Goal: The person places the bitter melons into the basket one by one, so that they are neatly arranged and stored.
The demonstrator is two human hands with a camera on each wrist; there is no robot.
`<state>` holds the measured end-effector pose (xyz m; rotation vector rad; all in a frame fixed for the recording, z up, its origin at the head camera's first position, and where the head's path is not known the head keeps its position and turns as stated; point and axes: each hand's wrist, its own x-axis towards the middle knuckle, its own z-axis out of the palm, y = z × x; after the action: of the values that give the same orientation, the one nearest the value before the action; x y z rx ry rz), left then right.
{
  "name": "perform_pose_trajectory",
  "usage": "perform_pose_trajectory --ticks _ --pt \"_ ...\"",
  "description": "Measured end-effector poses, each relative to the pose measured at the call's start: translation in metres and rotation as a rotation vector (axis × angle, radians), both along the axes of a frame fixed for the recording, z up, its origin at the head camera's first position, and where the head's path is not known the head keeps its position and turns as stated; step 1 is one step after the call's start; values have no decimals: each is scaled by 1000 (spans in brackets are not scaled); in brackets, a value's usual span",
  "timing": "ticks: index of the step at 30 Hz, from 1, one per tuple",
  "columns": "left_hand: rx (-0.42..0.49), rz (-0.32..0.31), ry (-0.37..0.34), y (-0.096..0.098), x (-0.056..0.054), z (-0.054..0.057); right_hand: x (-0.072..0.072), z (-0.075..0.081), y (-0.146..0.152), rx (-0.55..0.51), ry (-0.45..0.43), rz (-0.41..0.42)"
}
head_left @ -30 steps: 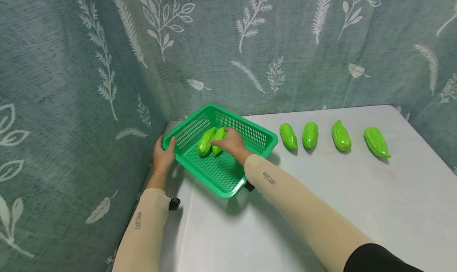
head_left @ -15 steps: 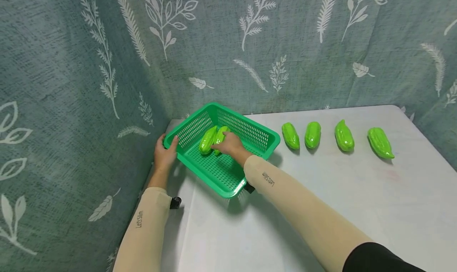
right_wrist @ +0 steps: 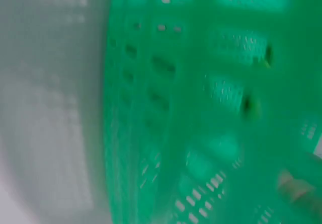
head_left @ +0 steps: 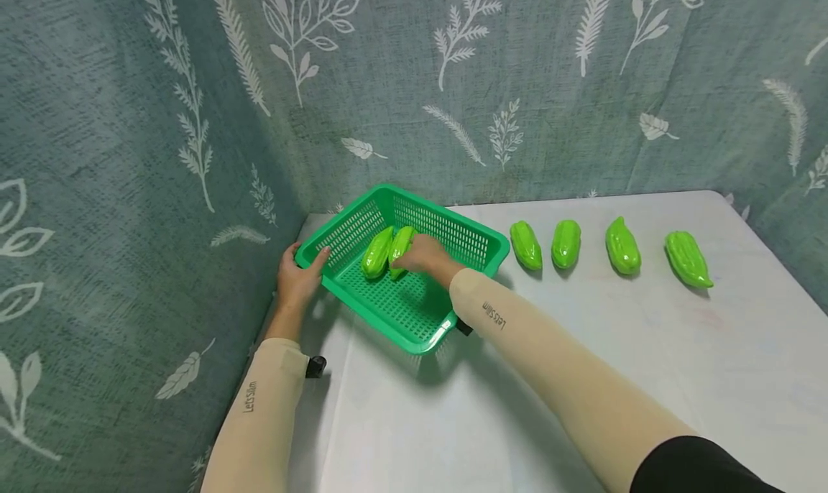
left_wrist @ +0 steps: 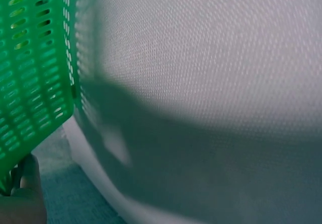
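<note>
Two glossy, ridged, gourd-like green vegetables lie side by side in a green perforated plastic basket [head_left: 382, 319]. My left hand [head_left: 296, 277] grips the basket's left corner in the head view, with the thumb over the rim. My right hand [head_left: 427, 254] reaches inside, its thumb and fingers around the right-hand green vegetable [head_left: 402, 246]. The fingertips on its far side are hidden. Touching it on the left is the other green vegetable [head_left: 377, 253]. The left wrist view shows the outside of the basket wall [left_wrist: 30, 83]; the right wrist view is blurred.
To the basket's right, several more such vegetables [head_left: 566, 244] stand in a spaced row on the white-covered table [head_left: 582, 364]. A leaf-patterned green curtain [head_left: 401, 126] closes off the back and left sides. The right forearm passes over the basket's right rim.
My right hand has drawn slightly to the right, so more of the vegetable beside it shows. The basket's near corner has shifted a little right. My left hand keeps its hold.
</note>
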<state>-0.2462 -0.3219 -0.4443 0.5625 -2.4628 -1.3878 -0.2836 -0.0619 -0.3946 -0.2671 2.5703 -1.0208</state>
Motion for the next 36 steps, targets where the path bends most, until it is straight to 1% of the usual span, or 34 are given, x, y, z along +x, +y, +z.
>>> perform_pose_trajectory --ticks 1,4,8,10,13,18,24,27,32,36 --pt "1 -1 -2 0 0 0 -1 4 3 11 3 8" --pt "3 4 10 -1 -1 1 -6 14 13 42 -37 34" --pt "-11 17 17 -1 -1 4 -15 26 23 106 -131 94" --pt "-20 26 23 -2 -2 6 -20 30 25 121 -131 113" --pt "-31 29 17 -2 0 6 -25 31 25 70 -90 96" --pt "-32 12 -27 1 2 5 -26 27 19 -37 -32 40" --pt "-13 11 -16 4 0 1 -27 39 8 -163 17 -53" --pt "-5 0 -22 3 0 1 -28 37 1 -180 31 -64" --pt "-7 -2 -29 3 1 2 -24 24 -10 -189 30 -38" --pt "-13 11 -12 2 1 0 -24 17 -19 -157 20 -13"
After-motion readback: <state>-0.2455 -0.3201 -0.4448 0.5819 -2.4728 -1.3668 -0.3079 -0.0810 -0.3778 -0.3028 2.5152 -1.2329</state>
